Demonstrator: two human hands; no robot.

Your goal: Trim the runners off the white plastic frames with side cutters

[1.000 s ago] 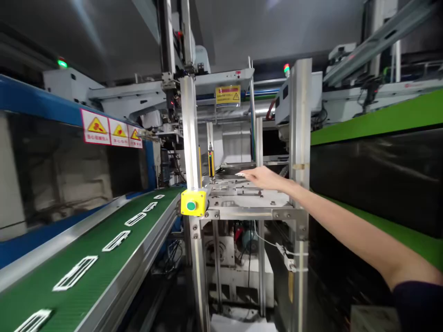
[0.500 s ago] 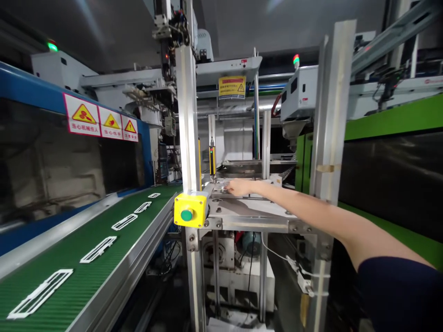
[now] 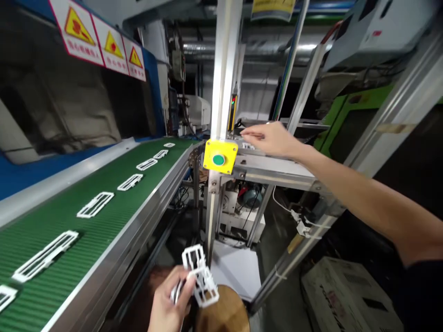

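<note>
At the bottom centre my left hand (image 3: pixel 173 295) pinches white plastic frames (image 3: pixel 200 276), above a round wooden stool top. My right hand (image 3: pixel 272 138) reaches over the metal platform (image 3: pixel 277 166), its fingers drawn together close to a small white part (image 3: pixel 248 146) lying there. Whether those fingers grip anything is too small to tell. More white frames (image 3: pixel 95 205) lie in a row on the green conveyor belt (image 3: pixel 114 230) at the left.
A yellow box with a green button (image 3: pixel 218 160) is fixed to the upright metal post (image 3: pixel 223 69), left of my right hand. The wooden stool (image 3: pixel 223 313) and a carton (image 3: pixel 349 295) stand low down. A slanting post (image 3: pixel 294 263) rises at the right.
The view has tilted down and shifted. My left hand has come into view with white frames in it. My right hand has lifted slightly off the platform.
</note>
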